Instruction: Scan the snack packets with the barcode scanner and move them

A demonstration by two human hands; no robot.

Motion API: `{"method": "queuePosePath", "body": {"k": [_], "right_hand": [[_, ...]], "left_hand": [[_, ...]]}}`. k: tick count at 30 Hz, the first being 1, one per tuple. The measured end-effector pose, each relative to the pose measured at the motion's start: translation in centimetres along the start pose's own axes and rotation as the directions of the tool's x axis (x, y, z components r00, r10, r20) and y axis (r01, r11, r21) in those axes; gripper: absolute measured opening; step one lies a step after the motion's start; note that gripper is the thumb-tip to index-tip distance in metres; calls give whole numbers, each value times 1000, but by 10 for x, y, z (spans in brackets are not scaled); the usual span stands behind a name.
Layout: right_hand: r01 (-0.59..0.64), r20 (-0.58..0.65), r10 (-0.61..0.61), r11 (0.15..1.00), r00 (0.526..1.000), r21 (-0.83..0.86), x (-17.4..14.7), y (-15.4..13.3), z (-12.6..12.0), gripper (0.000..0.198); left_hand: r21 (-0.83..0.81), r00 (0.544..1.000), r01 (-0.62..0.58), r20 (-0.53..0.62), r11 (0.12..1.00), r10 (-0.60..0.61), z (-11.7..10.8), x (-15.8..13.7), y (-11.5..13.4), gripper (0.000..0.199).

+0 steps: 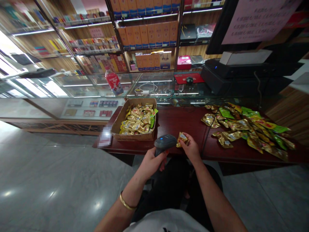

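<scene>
My left hand is wrapped round the handle of a dark barcode scanner, whose head points right. Pinched in my right hand is a small gold snack packet, held just in front of the scanner's nose. Both hands are over the front edge of the dark red table. Left of them stands an open cardboard box filled with gold packets and a few green ones. A loose heap of gold, yellow and green packets lies on the table to the right.
Behind the table runs a glass counter with a white cable, a mouse on a red mat and a red-labelled bottle. A monitor stands at the right. A dark cord crosses the table beside the heap.
</scene>
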State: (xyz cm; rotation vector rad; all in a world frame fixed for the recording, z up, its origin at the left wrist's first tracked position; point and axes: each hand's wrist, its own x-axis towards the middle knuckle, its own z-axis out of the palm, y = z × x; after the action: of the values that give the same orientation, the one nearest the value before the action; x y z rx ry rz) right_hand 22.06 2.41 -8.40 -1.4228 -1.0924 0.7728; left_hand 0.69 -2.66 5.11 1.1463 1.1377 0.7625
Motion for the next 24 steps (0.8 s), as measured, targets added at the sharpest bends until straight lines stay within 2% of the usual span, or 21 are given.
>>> {"method": "queuePosePath", "body": {"k": [7, 11, 24], "right_hand": [[131, 9, -130, 990, 991, -58, -3, -8, -5, 46], [122, -17, -125, 986, 992, -110, 0, -6, -6, 42], [143, -48, -152, 978, 987, -150, 2, 5, -4, 51]], "left_hand": [[38, 1000, -8, -13, 999, 9, 4, 3, -3, 30], [76, 1000, -13, -11, 997, 14, 7, 6, -2, 27], [101, 1000, 3, -4, 995, -3, 12, 13, -1, 31]]}}
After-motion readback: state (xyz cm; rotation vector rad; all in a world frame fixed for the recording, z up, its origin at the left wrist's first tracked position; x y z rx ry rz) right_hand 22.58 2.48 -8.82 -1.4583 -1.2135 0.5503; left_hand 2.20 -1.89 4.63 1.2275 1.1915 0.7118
